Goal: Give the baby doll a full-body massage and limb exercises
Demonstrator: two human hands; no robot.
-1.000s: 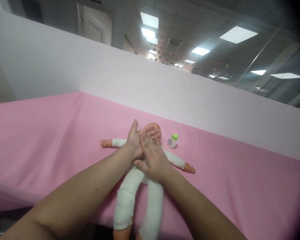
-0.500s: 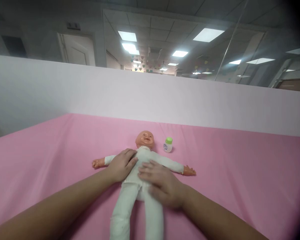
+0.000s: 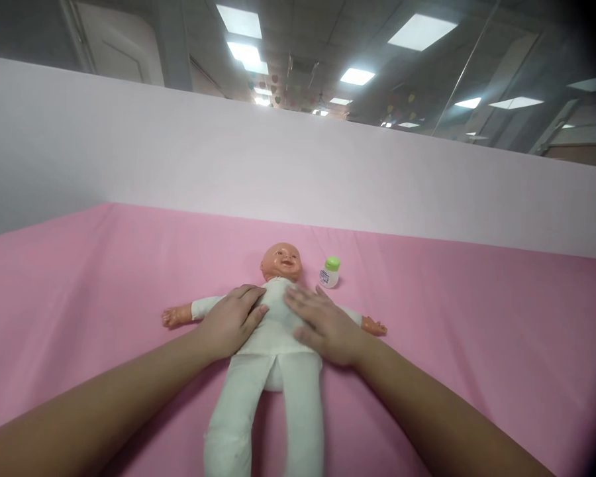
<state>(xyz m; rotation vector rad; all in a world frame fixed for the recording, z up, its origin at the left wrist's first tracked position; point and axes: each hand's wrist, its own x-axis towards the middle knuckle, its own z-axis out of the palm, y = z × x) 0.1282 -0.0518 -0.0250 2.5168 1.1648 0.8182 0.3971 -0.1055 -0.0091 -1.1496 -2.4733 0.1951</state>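
A baby doll [image 3: 277, 311] in white clothes lies on its back on the pink sheet [image 3: 104, 278], arms spread and legs toward me. My left hand [image 3: 231, 321] rests flat on the left side of its chest, fingers stretched out. My right hand [image 3: 325, 324] lies flat on the right side of its chest and shoulder, fingers apart. Neither hand grips anything. A small white bottle with a green cap [image 3: 330, 272] stands just right of the doll's head.
A pale partition wall [image 3: 228, 159] runs along the back and left of the pink surface. Ceiling lights and a glass wall show above it. The doll's bare hands [image 3: 171, 317] reach out to either side.
My hands came down from the doll's face to its chest, then spread apart to either side of the torso. The camera has tilted and the doll sits lower and nearer in view.
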